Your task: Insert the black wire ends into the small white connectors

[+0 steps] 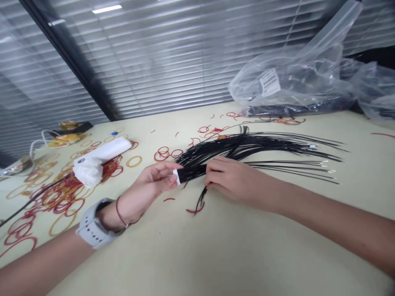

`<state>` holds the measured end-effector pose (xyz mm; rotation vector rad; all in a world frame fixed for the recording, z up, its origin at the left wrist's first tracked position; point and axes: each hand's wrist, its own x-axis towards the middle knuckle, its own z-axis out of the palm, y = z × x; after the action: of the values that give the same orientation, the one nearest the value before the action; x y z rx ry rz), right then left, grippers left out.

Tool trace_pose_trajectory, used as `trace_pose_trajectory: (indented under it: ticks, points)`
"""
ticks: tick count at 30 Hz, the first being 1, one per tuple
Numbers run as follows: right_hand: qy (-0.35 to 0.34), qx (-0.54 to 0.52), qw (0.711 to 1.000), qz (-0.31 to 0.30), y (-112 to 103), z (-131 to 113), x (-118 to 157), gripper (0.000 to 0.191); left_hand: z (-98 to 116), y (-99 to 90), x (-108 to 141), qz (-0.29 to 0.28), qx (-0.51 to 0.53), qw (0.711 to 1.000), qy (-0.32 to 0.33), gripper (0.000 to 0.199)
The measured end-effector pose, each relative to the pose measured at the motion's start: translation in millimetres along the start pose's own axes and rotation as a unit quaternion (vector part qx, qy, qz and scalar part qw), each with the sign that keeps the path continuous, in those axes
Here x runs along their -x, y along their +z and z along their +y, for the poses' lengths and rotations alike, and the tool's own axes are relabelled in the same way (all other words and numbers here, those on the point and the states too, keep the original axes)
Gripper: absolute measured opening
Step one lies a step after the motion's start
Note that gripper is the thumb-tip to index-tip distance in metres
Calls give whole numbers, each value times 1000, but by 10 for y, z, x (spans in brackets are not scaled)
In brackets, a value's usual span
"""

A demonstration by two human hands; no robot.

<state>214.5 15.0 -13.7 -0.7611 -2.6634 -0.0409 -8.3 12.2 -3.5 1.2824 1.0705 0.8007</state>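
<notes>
My left hand (pixel 159 179), at the middle of the table, pinches a white connector (pixel 177 176) at the end of a bundle of black wires. My right hand (pixel 226 177) is closed around the wires (pixel 191 174) just right of that connector; its fingertips are partly hidden. A few short wire ends (pixel 200 200) hang out below the right fingers. Behind both hands lies a larger pile of black wires (pixel 262 142), its bare or tipped ends fanning out to the right.
Red and yellow rubber bands (pixel 61 185) cover the table's left side, around a white device (pixel 112 150) and crumpled white plastic (pixel 88 170). Clear plastic bags (pixel 296 78) with dark contents stand at the back right. Window blinds (pixel 173 53) rise behind the table.
</notes>
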Motion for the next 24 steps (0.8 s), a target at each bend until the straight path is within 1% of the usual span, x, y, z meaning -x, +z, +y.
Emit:
trace_pose_trajectory:
  ticks: [3, 7, 8, 10, 12, 13, 14, 17, 18, 19, 21, 22, 24]
  points:
    - [6, -8, 1000, -5, 9, -9, -7, 22, 3, -3, -13, -6, -11, 1000, 6, 20]
    - [29, 18, 999, -3, 70, -39, 0, 19, 9, 8, -9, -3, -20, 1000, 8, 21]
    - [40, 8, 999, 4, 79, -42, -1, 19, 14, 16, -5, 1, -21, 1000, 11, 20]
    - [83, -40, 996, 22, 87, -47, -8, 19, 30, 36, 3, 5, -21, 1000, 15, 19]
    - [126, -94, 987, 40, 84, -61, -22, 20, 46, 55, 8, 6, -21, 1000, 17, 17]
    - [135, -117, 983, 47, 82, -79, -29, 19, 51, 62, 9, 5, -22, 1000, 17, 16]
    - [131, -137, 980, 57, 80, -106, -34, 19, 52, 67, 11, 1, -25, 1000, 17, 16]
    - [88, -204, 972, 81, 78, -244, -35, 16, 39, 66, 18, -13, -40, 999, 11, 17]
    - [80, -225, 968, 79, 80, -299, -31, 16, 31, 62, 21, -16, -45, 999, 8, 17]
    - [78, -239, 966, 64, 85, -350, -25, 15, 23, 58, 25, -19, -50, 999, 6, 18]
    - [70, -241, 967, 42, 107, -422, -17, 14, 11, 52, 33, -27, -54, 998, 2, 18]
    - [69, -231, 969, 42, 122, -436, -17, 13, 8, 50, 35, -28, -54, 998, 1, 18]
    - [83, -219, 969, 77, 157, -423, -27, 10, 7, 46, 37, -29, -54, 998, -1, 18]
